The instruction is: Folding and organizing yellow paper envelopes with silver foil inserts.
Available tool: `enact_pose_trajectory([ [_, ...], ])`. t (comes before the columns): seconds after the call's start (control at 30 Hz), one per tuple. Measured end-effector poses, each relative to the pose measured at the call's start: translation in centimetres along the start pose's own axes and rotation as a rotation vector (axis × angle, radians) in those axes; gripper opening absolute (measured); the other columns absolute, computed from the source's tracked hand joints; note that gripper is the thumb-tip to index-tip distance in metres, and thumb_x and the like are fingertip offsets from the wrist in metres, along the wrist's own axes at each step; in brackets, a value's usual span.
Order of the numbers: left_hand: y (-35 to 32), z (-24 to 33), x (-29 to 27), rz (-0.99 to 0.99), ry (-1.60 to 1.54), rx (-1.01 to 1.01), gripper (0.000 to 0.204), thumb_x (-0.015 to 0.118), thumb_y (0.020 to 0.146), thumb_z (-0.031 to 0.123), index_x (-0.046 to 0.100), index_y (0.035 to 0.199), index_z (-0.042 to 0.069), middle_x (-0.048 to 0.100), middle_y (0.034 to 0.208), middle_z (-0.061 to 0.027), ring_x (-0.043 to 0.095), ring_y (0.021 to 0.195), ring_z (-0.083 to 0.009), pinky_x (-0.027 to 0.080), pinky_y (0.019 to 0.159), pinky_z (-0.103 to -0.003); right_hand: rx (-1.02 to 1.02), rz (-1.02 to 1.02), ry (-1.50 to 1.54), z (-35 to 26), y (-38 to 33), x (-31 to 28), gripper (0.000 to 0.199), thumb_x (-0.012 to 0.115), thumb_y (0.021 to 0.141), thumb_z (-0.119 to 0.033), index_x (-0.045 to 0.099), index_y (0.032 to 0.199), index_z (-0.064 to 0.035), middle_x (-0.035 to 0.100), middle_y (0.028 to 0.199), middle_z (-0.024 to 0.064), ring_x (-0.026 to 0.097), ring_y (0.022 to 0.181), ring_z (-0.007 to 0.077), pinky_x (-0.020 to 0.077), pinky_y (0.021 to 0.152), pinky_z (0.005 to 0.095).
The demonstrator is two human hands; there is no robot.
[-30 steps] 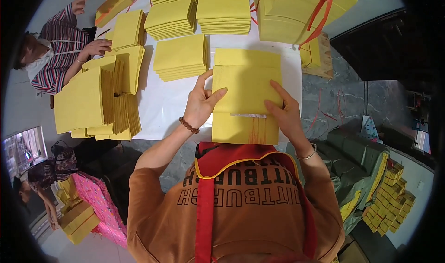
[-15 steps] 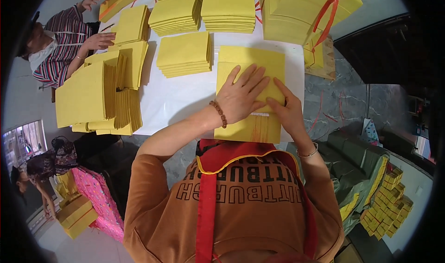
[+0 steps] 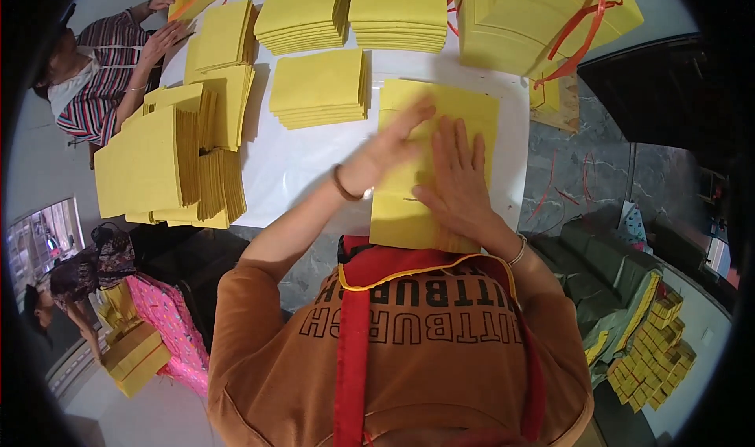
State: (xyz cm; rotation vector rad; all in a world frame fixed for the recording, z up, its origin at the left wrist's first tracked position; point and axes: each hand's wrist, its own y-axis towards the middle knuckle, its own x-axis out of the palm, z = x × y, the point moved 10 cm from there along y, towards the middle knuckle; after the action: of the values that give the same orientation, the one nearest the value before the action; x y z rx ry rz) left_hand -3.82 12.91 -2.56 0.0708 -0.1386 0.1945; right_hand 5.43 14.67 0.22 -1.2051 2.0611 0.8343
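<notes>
In front of me lies a folded yellow paper (image 3: 397, 223), its near end over the table's front edge. My right hand (image 3: 458, 183) presses flat on it, fingers stretched toward the far end, and covers most of the reddish streaks near its lower part. Just above the paper's left side my left hand (image 3: 389, 144) is blurred by motion; its fingers look stretched out and hold nothing I can see. Beyond the paper's left edge sits a small stack of folded yellow papers (image 3: 318, 85).
More yellow paper stacks (image 3: 397, 14) line the far side and the left (image 3: 141, 164) of the white table (image 3: 279, 175). A large yellow bundle (image 3: 511, 30) with red ribbon (image 3: 582, 49) stands far right. A person in stripes (image 3: 118, 61) works at far left; another person (image 3: 86, 274) bends lower left.
My left hand has lifted off the paper and moved slightly left. My right hand has slid from the paper's right edge onto its middle. The striped person's near hand has moved off the stack.
</notes>
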Motion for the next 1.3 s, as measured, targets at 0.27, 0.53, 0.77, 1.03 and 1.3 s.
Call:
enact_pose_trajectory([
  [0.27, -3.3, 5.7, -3.6, 0.071, 0.515, -0.017, 0.06, 0.058, 0.088, 0.029, 0.034, 0.136, 0.002, 0.043, 0.136, -0.0199, 0.043, 0.123, -0.0341, 0.033, 0.104, -0.043, -0.025, -0.126, -0.366, -0.3, 0.4, 2.0, 0.071, 0.052, 0.083, -0.054, 0.04, 0.136, -0.0094, 0.019, 0.147, 0.0235, 0.015, 0.135, 0.0458, 0.0126, 0.103, 0.0642],
  [0.53, -5.6, 1.8, 2.9, -0.209, 1.34, 0.056, 0.07, 0.057, 0.084, 0.044, 0.034, 0.139, 0.006, 0.024, 0.146, -0.0213, 0.023, 0.136, -0.0338, 0.014, 0.109, -0.051, 0.205, 0.08, 0.535, 2.9, 0.4, -0.9, 0.065, 0.049, 0.09, -0.03, 0.018, 0.145, -0.0172, 0.017, 0.149, 0.0189, 0.015, 0.139, 0.034, 0.0136, 0.111, 0.0499],
  [0.77, -4.3, 3.8, 5.4, -0.301, 1.489, 0.245, 0.062, 0.062, 0.078, 0.028, 0.043, 0.132, 0.003, 0.04, 0.133, -0.022, 0.037, 0.123, -0.0341, 0.03, 0.101, -0.046, 0.282, 0.486, 1.689, 7.9, -1.2, -2.7, 0.055, 0.037, 0.097, -0.018, 0.012, 0.146, -0.0222, 0.021, 0.149, 0.0126, 0.021, 0.138, 0.0302, 0.0164, 0.113, 0.0409],
  [1.03, -3.2, 3.7, 8.4, -0.204, 1.702, 0.308, 0.061, 0.061, 0.069, 0.018, 0.048, 0.125, -0.002, 0.05, 0.111, -0.0276, 0.05, 0.102, -0.0369, 0.046, 0.081, -0.038, 0.37, 0.682, 1.691, 10.5, -3.3, -5.0, 0.046, 0.038, 0.098, -0.025, 0.023, 0.141, -0.02, 0.038, 0.138, 0.011, 0.041, 0.124, 0.0289, 0.0375, 0.099, 0.0407],
  [1.3, -2.1, 11.6, 0.7, 0.168, 1.289, 0.486, 0.044, 0.059, 0.071, 0.009, 0.056, 0.115, 0.003, 0.062, 0.108, -0.0092, 0.061, 0.087, -0.0267, 0.05, 0.076, -0.034, 0.562, 0.784, 1.335, 11.8, -5.9, -5.8, 0.044, 0.04, 0.098, -0.025, 0.027, 0.139, -0.0144, 0.046, 0.126, 0.0093, 0.052, 0.106, 0.021, 0.0453, 0.085, 0.0337],
])
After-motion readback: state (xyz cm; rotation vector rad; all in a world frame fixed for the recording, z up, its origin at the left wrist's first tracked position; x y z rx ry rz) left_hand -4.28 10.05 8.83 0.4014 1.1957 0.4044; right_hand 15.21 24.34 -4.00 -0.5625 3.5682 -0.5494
